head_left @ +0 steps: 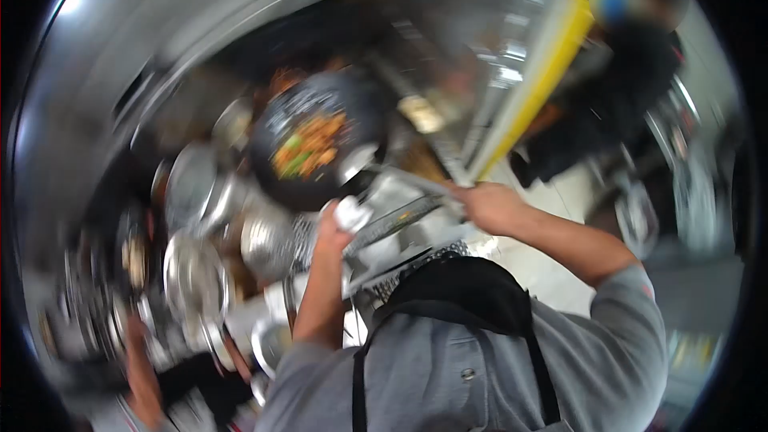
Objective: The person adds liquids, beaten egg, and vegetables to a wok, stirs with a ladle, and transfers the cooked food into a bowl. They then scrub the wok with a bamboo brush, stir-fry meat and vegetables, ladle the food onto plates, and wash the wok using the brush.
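Note:
A dark wok (366, 108) sits in front of me on the stove. In it lies chopped food (314, 144), orange-brown with green pieces. My left hand (326, 230) is closed on a white cloth (352, 214) at the wok's near rim; whether a handle lies under the cloth is hidden. My right hand (490, 206) is wrapped round the handle of a metal ladle (358, 162). The ladle's bowl is at the right side of the wok, close to the food. Motion blur softens the whole view.
Metal bowls and pots (192, 184) crowd the left side, with a perforated-looking metal vessel (268, 242) near my left forearm. Another person's arm (142, 368) reaches in at lower left. At upper right, a person in dark clothes (608, 96) stands beyond a yellow post (548, 64).

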`<state>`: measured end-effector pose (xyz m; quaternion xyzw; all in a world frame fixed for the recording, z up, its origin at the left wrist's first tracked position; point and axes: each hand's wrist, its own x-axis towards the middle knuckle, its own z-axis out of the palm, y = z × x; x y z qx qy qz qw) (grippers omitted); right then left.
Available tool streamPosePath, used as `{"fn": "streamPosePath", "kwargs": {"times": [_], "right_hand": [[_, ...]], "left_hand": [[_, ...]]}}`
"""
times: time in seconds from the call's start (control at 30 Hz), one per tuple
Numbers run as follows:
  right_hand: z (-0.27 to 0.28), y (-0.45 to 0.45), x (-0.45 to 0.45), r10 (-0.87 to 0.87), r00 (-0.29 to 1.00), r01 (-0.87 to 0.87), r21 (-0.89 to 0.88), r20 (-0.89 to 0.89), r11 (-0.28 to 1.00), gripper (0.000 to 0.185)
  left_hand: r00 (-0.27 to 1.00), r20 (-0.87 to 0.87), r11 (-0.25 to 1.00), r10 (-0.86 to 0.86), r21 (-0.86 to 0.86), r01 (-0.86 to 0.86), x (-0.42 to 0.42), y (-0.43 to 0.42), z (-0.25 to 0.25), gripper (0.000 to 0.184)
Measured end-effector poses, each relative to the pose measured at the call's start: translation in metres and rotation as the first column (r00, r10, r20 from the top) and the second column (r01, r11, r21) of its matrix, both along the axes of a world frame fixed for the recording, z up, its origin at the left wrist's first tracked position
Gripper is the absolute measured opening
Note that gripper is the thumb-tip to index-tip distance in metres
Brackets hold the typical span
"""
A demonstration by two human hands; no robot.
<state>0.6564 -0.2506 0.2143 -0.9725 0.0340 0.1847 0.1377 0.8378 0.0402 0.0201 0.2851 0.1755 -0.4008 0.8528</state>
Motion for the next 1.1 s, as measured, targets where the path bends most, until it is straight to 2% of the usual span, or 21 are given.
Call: {"fn": "streamPosePath", "kwargs": {"times": [0.07,0.1,0.13,0.23,0.3,0.33,0.4,0.47,0.53,0.57,0.63,0.67,0.73,0.77,0.8,0.87,0.93,0.97,1.0,1.07,1.1], "right_hand": [[0.018,-0.005,0.015,0.127,0.986,-0.127,-0.007,0.108,0.992,0.054],[0.024,0.001,0.03,0.191,0.976,-0.19,-0.018,0.108,0.982,0.054],[0.026,0.005,0.041,0.18,0.979,-0.18,-0.005,0.1,0.984,0.054],[0.014,0.023,0.071,0.134,0.986,-0.134,-0.007,0.102,0.991,0.051],[-0.003,0.04,0.092,0.03,0.996,-0.03,-0.001,0.085,1.0,0.046],[-0.005,0.039,0.093,0.036,0.995,-0.036,-0.001,0.092,0.999,0.046],[-0.008,0.03,0.088,0.092,0.904,-0.172,0.159,0.417,0.972,0.047],[0.019,0.024,0.078,0.064,0.928,-0.126,0.148,0.366,0.981,0.049],[0.032,0.014,0.06,0.135,0.94,-0.191,0.156,0.313,0.969,0.05],[0.044,0.016,0.05,0.132,0.944,-0.186,0.158,0.304,0.97,0.05],[0.077,0.022,0.036,0.111,0.994,-0.111,0.015,-0.013,0.994,0.05],[0.096,0.035,0.033,0.079,0.992,-0.081,-0.02,-0.096,0.997,0.05],[0.073,0.037,0.034,0.144,0.989,-0.148,-0.108,-0.042,0.983,0.049],[0.062,0.043,0.042,0.134,0.99,-0.138,-0.107,-0.047,0.985,0.049],[0.053,0.055,0.056,0.086,0.995,-0.09,-0.088,-0.045,0.992,0.049],[0.025,0.056,0.065,0.041,0.998,-0.044,-0.075,-0.04,0.996,0.048],[0.004,0.041,0.073,0.116,0.958,-0.145,0.094,0.26,0.985,0.046],[0.037,0.051,0.068,-0.083,0.993,0.061,0.241,0.081,0.968,0.039],[0.045,0.047,0.072,-0.091,0.993,0.07,0.243,0.079,0.967,0.039],[0.05,0.035,0.081,-0.333,0.917,0.4,0.505,-0.222,0.765,0.028],[0.048,0.032,0.086,-0.336,0.915,0.402,0.515,-0.221,0.757,0.028]], "left_hand": [[0.994,0.016,0.944,-0.106,-0.312,0.106,-0.017,-0.002,0.021,0.025],[0.997,-0.005,0.981,-0.072,-0.181,0.07,-0.033,-0.008,0.05,0.022],[0.998,-0.028,0.997,-0.058,-0.049,0.057,-0.043,-0.014,0.071,0.019],[0.999,0.0,0.999,0.033,-0.035,-0.033,-0.043,-0.019,0.062,0.02],[0.99,0.076,0.992,0.122,-0.018,-0.121,-0.052,-0.018,0.022,0.021],[0.984,-0.076,0.978,0.16,0.145,-0.148,-0.076,-0.02,0.05,0.019],[0.996,0.013,0.991,0.085,0.101,-0.086,-0.113,-0.012,0.037,0.024],[0.997,0.003,0.995,0.075,0.063,-0.075,-0.095,-0.006,0.045,0.024],[0.996,-0.067,0.996,0.059,-0.063,-0.063,-0.07,0.006,0.057,0.026],[0.999,-0.026,0.997,0.035,-0.072,-0.036,-0.046,0.008,0.044,0.026],[0.997,0.059,0.994,-0.04,-0.095,0.046,-0.032,0.011,0.027,0.026],[0.998,0.023,0.998,-0.051,0.023,0.05,-0.039,0.005,0.051,0.025],[0.992,-0.075,0.979,-0.1,-0.185,0.085,-0.046,0.004,0.07,0.024],[0.996,-0.064,0.998,-0.055,-0.046,0.053,-0.047,0.001,0.085,0.02],[0.995,-0.098,1.0,0.002,0.018,0.0,-0.048,0.0,0.086,0.019],[1.0,0.019,0.997,0.015,-0.081,-0.013,-0.047,0.001,0.025,0.027],[0.999,-0.023,0.998,0.038,0.053,-0.036,-0.08,0.0,0.04,0.027],[1.0,-0.016,0.997,-0.019,-0.069,0.018,-0.087,0.002,0.035,0.016],[0.998,-0.065,0.998,0.005,-0.064,-0.009,-0.095,0.001,0.061,0.02],[0.997,-0.065,0.998,0.048,0.042,-0.045,-0.082,0.001,0.068,0.023],[1.0,0.003,0.999,0.02,0.031,-0.02,-0.075,0.001,0.077,0.024]]}}
